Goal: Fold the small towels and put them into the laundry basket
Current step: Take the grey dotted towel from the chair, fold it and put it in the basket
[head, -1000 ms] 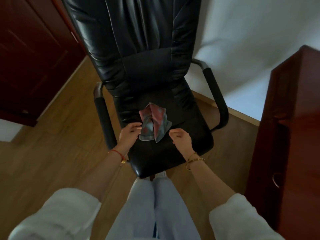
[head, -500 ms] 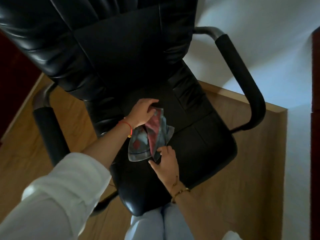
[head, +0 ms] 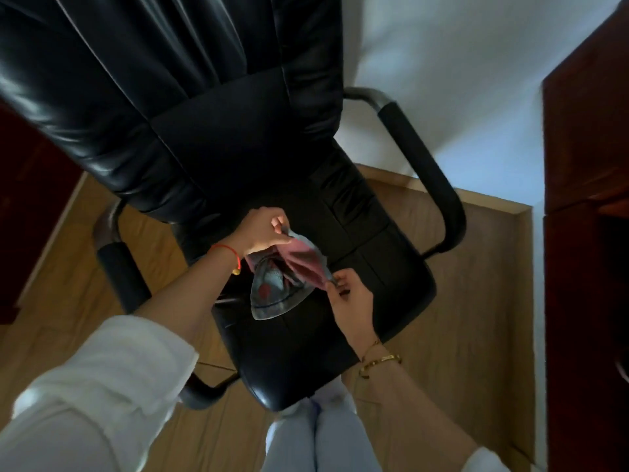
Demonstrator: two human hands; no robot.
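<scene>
**Holding a small towel stretched over the chair seat**

Both hands are gripping the small towel [head: 272, 291] above the seat [head: 306, 362] of a black leather chair [head: 211, 97]. The left hand [head: 262, 229] is pinching the far corner, fingers curled tight around the cloth. The right hand [head: 350, 298] is pinching the near corner between thumb and fingertips. The top edge is running taut and slanted between the two grips, pink-red side showing.

Below that edge the towel is sagging in a loose pouch, grey-blue with red patches. Its rounded lower edge is hanging low over the seat; cannot tell whether it is touching the leather.

A red string bracelet [head: 226, 248] is sitting on the left wrist, and gold bracelets [head: 379, 361] are sitting on the right. A white sleeve [head: 95, 386] is lying pushed up the left forearm. Legs in pale trousers [head: 323, 437] are standing against the seat's front edge.

A padded armrest [head: 425, 175] is curving along the side of the chair nearest the white wall [head: 459, 80]. Wood flooring [head: 442, 301] is showing around the chair, and a dark red-brown cabinet [head: 585, 165] is standing at the right edge.
</scene>
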